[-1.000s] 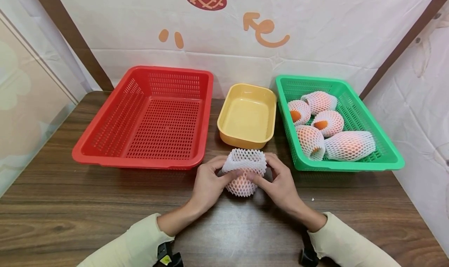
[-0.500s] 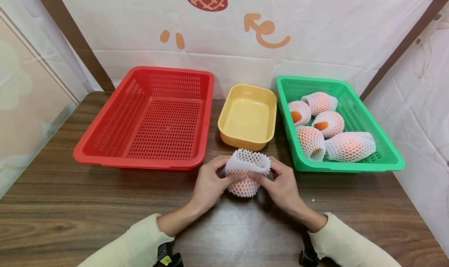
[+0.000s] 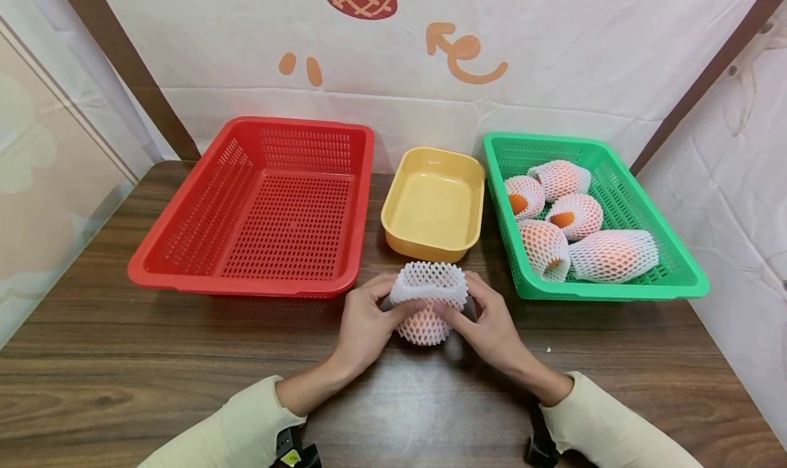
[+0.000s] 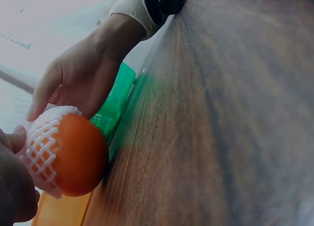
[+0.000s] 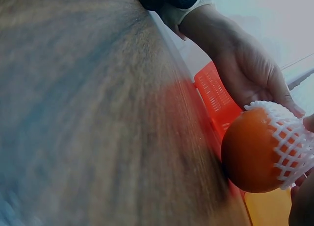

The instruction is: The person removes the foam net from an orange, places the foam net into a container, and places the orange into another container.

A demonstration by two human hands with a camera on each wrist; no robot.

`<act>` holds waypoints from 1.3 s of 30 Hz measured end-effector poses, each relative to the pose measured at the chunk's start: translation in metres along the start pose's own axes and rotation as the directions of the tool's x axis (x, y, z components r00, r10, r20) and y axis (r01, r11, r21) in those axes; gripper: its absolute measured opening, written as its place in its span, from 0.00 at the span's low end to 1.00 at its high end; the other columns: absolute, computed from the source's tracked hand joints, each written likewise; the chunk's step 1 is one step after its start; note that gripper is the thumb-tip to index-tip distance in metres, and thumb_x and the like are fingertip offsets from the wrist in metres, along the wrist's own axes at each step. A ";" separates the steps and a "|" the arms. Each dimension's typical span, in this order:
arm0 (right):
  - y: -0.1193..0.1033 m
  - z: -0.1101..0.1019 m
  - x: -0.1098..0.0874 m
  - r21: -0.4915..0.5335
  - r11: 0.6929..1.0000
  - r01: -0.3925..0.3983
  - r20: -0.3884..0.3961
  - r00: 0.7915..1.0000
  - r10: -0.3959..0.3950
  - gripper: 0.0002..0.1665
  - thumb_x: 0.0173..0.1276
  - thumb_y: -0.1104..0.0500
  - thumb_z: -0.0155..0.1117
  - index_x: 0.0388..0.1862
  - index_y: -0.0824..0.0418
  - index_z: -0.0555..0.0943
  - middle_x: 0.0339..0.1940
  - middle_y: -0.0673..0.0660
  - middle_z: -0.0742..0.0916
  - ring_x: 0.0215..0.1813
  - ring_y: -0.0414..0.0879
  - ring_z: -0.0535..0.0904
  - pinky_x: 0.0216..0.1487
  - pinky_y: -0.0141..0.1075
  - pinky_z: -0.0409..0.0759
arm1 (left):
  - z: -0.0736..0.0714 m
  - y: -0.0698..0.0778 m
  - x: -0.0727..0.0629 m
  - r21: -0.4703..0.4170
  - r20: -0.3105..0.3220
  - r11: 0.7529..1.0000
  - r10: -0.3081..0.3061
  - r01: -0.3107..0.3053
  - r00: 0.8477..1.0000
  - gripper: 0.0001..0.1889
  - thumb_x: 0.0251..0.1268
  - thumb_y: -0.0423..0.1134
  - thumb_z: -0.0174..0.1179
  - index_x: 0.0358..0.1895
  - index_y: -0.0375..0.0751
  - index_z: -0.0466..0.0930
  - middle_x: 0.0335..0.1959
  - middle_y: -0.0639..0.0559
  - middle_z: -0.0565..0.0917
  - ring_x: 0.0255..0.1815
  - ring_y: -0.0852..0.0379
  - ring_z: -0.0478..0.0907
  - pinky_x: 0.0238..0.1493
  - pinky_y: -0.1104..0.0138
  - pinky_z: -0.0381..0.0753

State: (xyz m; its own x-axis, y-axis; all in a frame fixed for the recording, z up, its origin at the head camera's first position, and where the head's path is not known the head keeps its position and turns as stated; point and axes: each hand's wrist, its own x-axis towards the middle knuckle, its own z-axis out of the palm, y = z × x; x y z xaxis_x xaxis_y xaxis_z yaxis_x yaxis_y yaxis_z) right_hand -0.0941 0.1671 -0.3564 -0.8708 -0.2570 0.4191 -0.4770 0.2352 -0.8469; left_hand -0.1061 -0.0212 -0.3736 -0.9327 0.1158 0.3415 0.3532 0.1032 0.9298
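The netted sleeve (image 3: 433,287) is made of white, matt plastic foam, its surface broken into an open, ridged mesh. By it is covered an orange fruit (image 4: 83,155), whose skin is seen to be smooth and, as far as the dim wrist views can be trusted, softly glossy. Smooth plastic with a slight sheen is shown in the perforated red basket (image 3: 246,287), the solid-walled yellow tray (image 3: 424,249) and the perforated green basket (image 3: 615,291). The tabletop (image 3: 418,400) is finished in satin, dark-grained wood or wood-effect laminate; the backdrop (image 3: 393,72) is formed by creased, matt cloth.
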 end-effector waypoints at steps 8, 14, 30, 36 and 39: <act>0.000 0.000 0.000 -0.014 1.000 0.013 -0.002 1.000 -0.013 0.13 0.57 0.74 0.68 0.42 0.67 0.82 0.44 0.57 0.83 0.49 0.46 0.77 0.51 0.34 0.75 | -0.002 -0.001 0.000 -0.023 -0.009 1.000 -0.004 0.004 1.000 0.12 0.49 0.38 0.73 0.39 0.42 0.87 0.39 0.55 0.85 0.46 0.60 0.80 0.52 0.65 0.76; -0.001 0.002 0.000 -0.059 0.998 -0.012 -0.072 0.997 0.007 0.15 0.56 0.74 0.69 0.44 0.70 0.82 0.42 0.60 0.85 0.47 0.42 0.79 0.49 0.32 0.76 | -0.002 0.003 0.000 0.012 0.005 0.999 -0.035 0.035 0.999 0.16 0.46 0.37 0.75 0.41 0.42 0.86 0.42 0.55 0.84 0.48 0.60 0.78 0.54 0.64 0.74; -0.002 -0.001 0.001 0.006 1.000 0.001 0.008 1.000 -0.001 0.20 0.56 0.74 0.69 0.49 0.69 0.79 0.49 0.58 0.82 0.52 0.45 0.76 0.53 0.35 0.74 | -0.002 -0.001 0.001 0.043 0.008 0.999 0.015 -0.015 1.000 0.13 0.50 0.37 0.73 0.41 0.42 0.87 0.40 0.56 0.84 0.47 0.61 0.79 0.52 0.66 0.75; 0.026 0.000 -0.002 -0.045 0.998 0.038 -0.011 0.999 -0.039 0.21 0.53 0.73 0.72 0.47 0.65 0.81 0.46 0.56 0.84 0.49 0.45 0.78 0.49 0.33 0.76 | -0.004 0.030 0.000 0.035 0.000 0.999 -0.016 0.016 1.000 0.12 0.50 0.29 0.71 0.40 0.34 0.85 0.40 0.47 0.84 0.47 0.55 0.79 0.53 0.64 0.75; 0.032 0.000 -0.004 -0.049 0.997 0.065 -0.029 0.997 -0.066 0.21 0.54 0.71 0.72 0.48 0.62 0.82 0.47 0.54 0.85 0.49 0.46 0.79 0.50 0.34 0.77 | -0.004 0.036 0.000 0.041 0.016 0.999 -0.024 0.023 1.000 0.12 0.50 0.28 0.71 0.40 0.32 0.85 0.41 0.47 0.84 0.47 0.54 0.78 0.52 0.64 0.74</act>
State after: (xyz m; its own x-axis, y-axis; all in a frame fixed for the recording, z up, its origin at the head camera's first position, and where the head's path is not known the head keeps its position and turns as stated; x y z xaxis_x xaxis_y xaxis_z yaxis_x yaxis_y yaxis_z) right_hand -0.1066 0.1760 -0.3852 -0.8403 -0.2449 0.4837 -0.5378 0.2637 -0.8007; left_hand -0.0941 -0.0217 -0.3395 -0.9396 0.1292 0.3169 0.3342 0.1464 0.9311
